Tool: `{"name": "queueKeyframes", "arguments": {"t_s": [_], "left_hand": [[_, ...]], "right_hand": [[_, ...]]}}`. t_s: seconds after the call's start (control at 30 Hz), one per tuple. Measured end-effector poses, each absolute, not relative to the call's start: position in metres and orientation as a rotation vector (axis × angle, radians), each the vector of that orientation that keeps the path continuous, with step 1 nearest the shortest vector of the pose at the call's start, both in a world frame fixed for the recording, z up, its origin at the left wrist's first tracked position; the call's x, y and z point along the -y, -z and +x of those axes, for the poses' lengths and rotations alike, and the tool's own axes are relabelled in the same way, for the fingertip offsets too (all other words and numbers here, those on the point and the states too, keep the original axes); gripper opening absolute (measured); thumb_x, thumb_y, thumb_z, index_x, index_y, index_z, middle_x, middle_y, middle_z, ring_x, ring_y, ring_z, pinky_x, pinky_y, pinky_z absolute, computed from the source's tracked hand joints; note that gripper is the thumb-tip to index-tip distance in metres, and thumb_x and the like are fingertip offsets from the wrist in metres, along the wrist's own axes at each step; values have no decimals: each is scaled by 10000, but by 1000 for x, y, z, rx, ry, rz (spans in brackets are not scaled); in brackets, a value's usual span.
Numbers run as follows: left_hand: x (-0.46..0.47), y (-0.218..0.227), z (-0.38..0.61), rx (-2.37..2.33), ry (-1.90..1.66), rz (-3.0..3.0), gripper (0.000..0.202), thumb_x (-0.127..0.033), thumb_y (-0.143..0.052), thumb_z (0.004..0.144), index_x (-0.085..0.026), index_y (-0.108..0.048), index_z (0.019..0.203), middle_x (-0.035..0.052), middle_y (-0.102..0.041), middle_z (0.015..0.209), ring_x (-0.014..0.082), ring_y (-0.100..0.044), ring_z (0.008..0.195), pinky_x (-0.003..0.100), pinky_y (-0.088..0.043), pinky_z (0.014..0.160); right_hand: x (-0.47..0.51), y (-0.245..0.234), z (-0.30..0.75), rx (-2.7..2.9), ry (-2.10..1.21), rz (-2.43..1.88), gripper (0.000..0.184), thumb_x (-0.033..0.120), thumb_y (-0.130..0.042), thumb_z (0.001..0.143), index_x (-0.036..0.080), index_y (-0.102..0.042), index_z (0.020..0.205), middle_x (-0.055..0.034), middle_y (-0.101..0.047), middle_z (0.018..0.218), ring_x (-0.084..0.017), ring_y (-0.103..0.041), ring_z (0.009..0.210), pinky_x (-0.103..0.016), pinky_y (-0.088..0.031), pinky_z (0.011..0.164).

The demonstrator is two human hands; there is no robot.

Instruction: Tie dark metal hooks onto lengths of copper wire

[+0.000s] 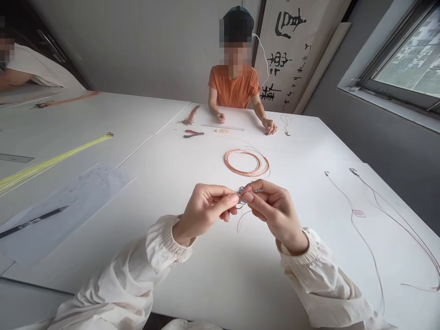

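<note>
My left hand [210, 208] and my right hand [273, 208] meet above the white table, each with thumb and forefinger pinched together. A thin reddish cord [238, 225] runs from between the fingertips and hangs in a small loop below them. The bit right at the fingertips is too small and covered to make out. Just behind the fingers shows a cluster of small dark metal pieces [241, 189], partly hidden by my hands. A coil of orange cord [227, 161] lies on the table beyond them.
Corded pieces with metal ends [354, 172] lie to the right. On the left are a paper sheet [85, 201], a dark pen-like tool [34, 221] and a yellow cord bundle [68, 156]. Across the table, a person in orange [233, 87] works near pliers [193, 134].
</note>
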State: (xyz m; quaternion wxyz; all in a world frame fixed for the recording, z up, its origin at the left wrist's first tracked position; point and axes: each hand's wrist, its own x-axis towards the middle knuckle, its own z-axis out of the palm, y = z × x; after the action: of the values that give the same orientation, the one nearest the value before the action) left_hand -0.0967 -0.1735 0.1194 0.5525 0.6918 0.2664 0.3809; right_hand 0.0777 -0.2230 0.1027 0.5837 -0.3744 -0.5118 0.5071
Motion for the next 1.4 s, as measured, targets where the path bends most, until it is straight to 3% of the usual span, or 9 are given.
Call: {"name": "queueKeyframes", "arguments": {"t_s": [0.13, 0.33, 0.47, 0.7, 0.87, 0.97, 1.07, 1.13, 1.4], "left_hand": [[167, -123, -99, -561, -764, 1515, 314, -293, -552, 926, -99, -730, 754, 70, -661, 652, 120, -589, 507, 240, -481, 481], [172, -129, -98, -622, -772, 1556, 242, -288, -681, 867, -120, -742, 705, 37, -614, 570, 99, -549, 514, 180, -436, 419], [174, -130, -96, -628, -813, 1550, 248, -252, -702, 852, -125, -727, 640, 8, -563, 509, 71, -500, 458, 155, -402, 379], [176, -128, -98, -630, -983, 1519, 203, -246, -696, 854, -138, -744, 689, 4, -554, 527, 79, -501, 479, 165, -398, 372], [175, -125, -99, -670, -1223, 1610, 202, -224, -667, 880, -154, -734, 703, 1, -594, 564, 70, -498, 470, 191, -428, 424], [173, -125, -100, -720, -1405, 1751, 175, -190, -674, 872, -162, -728, 708, -2, -618, 588, 73, -510, 478, 221, -461, 488], [171, -127, -101, -733, -1384, 1889, 200, -182, -668, 876, -163, -716, 683, -5, -611, 573, 89, -534, 511, 233, -466, 527], [172, -126, -101, -726, -1257, 1966, 229, -187, -657, 886, -157, -708, 664, 1, -619, 577, 92, -541, 527, 229, -439, 514], [179, -120, -97, -681, -1044, 2082, 226, -210, -632, 905, -147, -715, 704, 17, -643, 616, 105, -564, 545, 239, -408, 505]], "right_hand": [[224, -103, 78, 1214, -1151, -879, 144, 315, -654, 909, 178, -645, 864, 70, -410, 481, -56, -232, 430, -228, -189, 403], [226, -104, 76, 1246, -1056, -885, 138, 290, -674, 892, 179, -672, 811, 71, -414, 451, -54, -267, 407, -224, -228, 394], [227, -101, 72, 1255, -975, -895, 126, 292, -671, 894, 184, -697, 835, 25, -551, 512, -74, -368, 403, -241, -290, 395], [224, -98, 72, 1225, -1225, -785, 247, 339, -649, 914, 205, -626, 1121, 84, -450, 477, -88, -421, 427, -238, -359, 454], [222, -101, 82, 1318, -1387, -790, 168, 334, -671, 900, 173, -625, 900, 55, -496, 564, -71, -467, 453, -210, -345, 436], [222, -107, 93, 1492, -1461, -848, 193, 352, -657, 905, 160, -635, 903, 26, -566, 563, -83, -475, 456, -207, -334, 409], [223, -116, 99, 1669, -1268, -966, 234, 346, -685, 880, 160, -663, 1018, -69, -704, 835, -114, -561, 583, -248, -445, 500], [223, -118, 98, 1613, -1058, -1011, 255, 340, -687, 878, 174, -661, 1069, -92, -695, 997, -137, -601, 693, -281, -491, 602], [223, -104, 76, 1355, -860, -929, 159, 297, -652, 912, 183, -622, 805, 4, -567, 676, -116, -486, 614, -270, -404, 569]]}}
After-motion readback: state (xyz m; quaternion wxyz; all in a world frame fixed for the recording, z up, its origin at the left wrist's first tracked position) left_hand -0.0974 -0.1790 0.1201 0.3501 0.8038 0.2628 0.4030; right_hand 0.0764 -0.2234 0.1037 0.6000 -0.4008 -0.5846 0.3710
